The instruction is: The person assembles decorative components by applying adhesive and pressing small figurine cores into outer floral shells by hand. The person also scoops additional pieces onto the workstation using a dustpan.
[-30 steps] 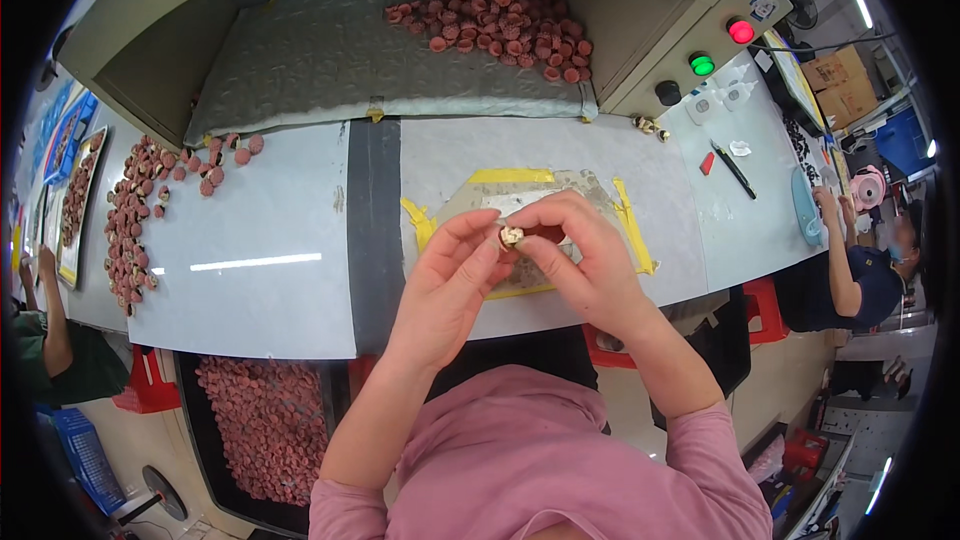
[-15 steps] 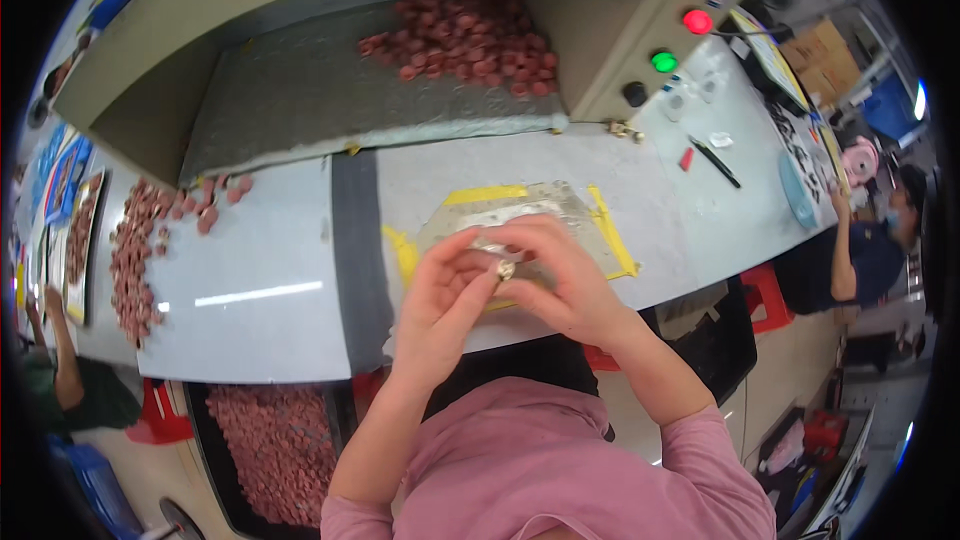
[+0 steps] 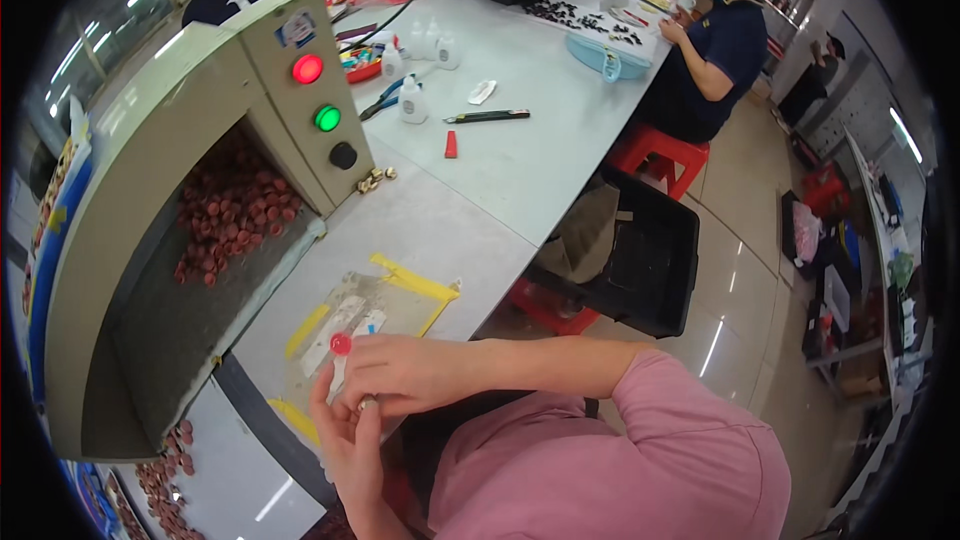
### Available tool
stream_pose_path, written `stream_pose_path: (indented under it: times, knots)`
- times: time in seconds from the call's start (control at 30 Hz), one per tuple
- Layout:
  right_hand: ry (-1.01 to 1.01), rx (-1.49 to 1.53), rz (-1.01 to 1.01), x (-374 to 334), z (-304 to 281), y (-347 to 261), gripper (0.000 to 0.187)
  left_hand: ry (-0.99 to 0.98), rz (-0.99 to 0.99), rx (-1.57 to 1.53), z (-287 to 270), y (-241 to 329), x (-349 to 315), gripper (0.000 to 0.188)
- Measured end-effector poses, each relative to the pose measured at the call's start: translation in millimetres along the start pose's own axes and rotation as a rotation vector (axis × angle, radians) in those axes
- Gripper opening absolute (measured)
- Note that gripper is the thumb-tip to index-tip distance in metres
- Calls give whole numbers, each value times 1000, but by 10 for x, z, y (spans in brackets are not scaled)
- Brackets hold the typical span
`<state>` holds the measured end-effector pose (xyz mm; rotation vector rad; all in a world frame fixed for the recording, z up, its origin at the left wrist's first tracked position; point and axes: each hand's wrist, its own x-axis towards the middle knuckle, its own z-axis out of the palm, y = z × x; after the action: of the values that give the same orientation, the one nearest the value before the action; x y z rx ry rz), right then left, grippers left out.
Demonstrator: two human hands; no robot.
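Both my hands meet above a worn mat (image 3: 395, 300) edged with yellow tape. My left hand (image 3: 350, 445) comes up from below, its thumb and fingers pinched on a small gold-coloured piece (image 3: 368, 403). My right hand (image 3: 395, 372) reaches in from the right, fingers curled against the left hand's fingers and the piece. What its fingertips grip is mostly hidden. A small round red thing (image 3: 340, 343) shows beside the right knuckles; I cannot tell whether it is held or lies on the mat.
A beige machine (image 3: 150, 140) with lit buttons has reddish round caps (image 3: 235, 210) heaped in its opening. More gold-coloured pieces (image 3: 375, 180) lie at its corner. Beyond are a craft knife (image 3: 487, 116), white bottles (image 3: 412, 100) and a blue basin (image 3: 605, 58). A co-worker (image 3: 720, 50) sits at right.
The view has swung to the right, showing more of the table and the floor. My hands stay together over the mat, and the red round thing now shows beside the right hand.
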<state>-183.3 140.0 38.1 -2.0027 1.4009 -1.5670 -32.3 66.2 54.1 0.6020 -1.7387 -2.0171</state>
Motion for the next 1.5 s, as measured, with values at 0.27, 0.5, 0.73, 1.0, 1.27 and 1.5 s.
stream_pose_path:
  times: [0.27,0.5,0.73,1.0,1.27,1.5]
  knots:
    - [34,-66,-71,-170,18,27,14,-87,-130,-101,-27,-141,-11,59]
    - [9,24,1,-163,-3,-4,16,-120,-117,-170,-80,-166,-13,57]
    - [29,173,76,-239,10,2,18,-85,-88,-256,-29,-180,-41,52]
    - [-18,223,135,-259,-24,-4,15,-30,-133,-374,-65,-203,-31,49]
    - [-15,263,140,-287,0,30,15,30,-98,-321,-6,-217,-50,41]
    - [113,202,229,-337,-200,-73,14,295,250,606,-793,-181,-91,21]
